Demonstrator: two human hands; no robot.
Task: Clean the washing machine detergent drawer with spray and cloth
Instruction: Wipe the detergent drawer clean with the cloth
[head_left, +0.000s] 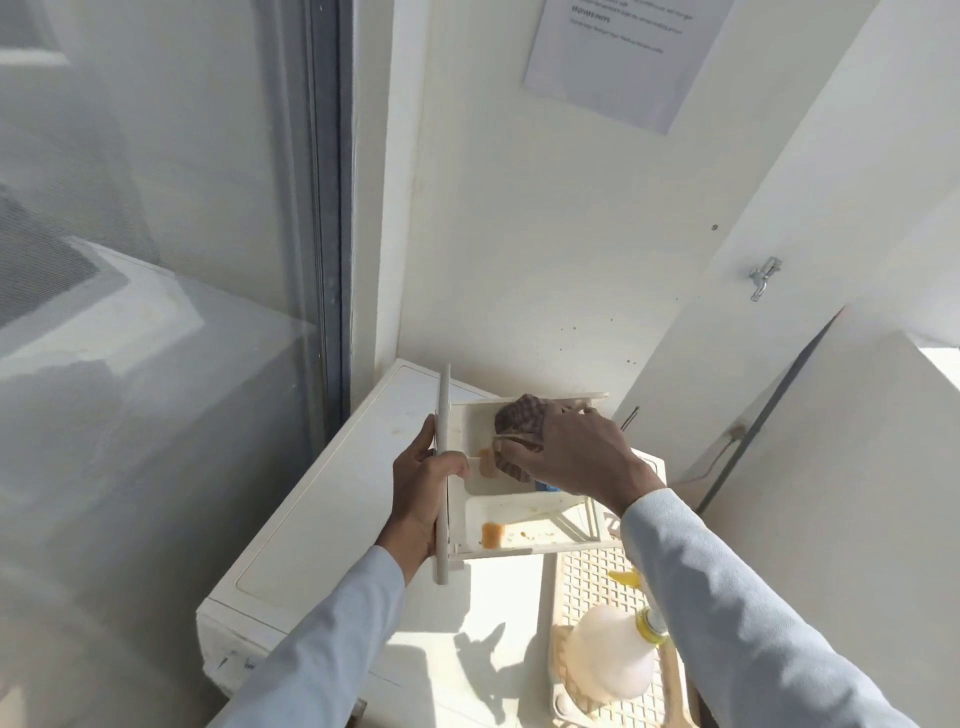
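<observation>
The white detergent drawer (519, 525) is out of the machine and held above the washing machine top (322, 499). My left hand (421, 483) grips its front panel, thumb hooked over the inner edge. My right hand (576, 452) holds a brown checked cloth (519, 421) bunched inside the far compartment. Orange residue (491, 535) shows in the near compartment. A white spray bottle (613, 654) with a yellow collar lies in a cream lattice basket (587, 577) below my right forearm.
A glass door with a grey frame (327, 208) stands at the left. White walls close in behind, with a paper notice (618, 57) and a metal tap (763, 278). A second white appliance (857, 493) stands at the right.
</observation>
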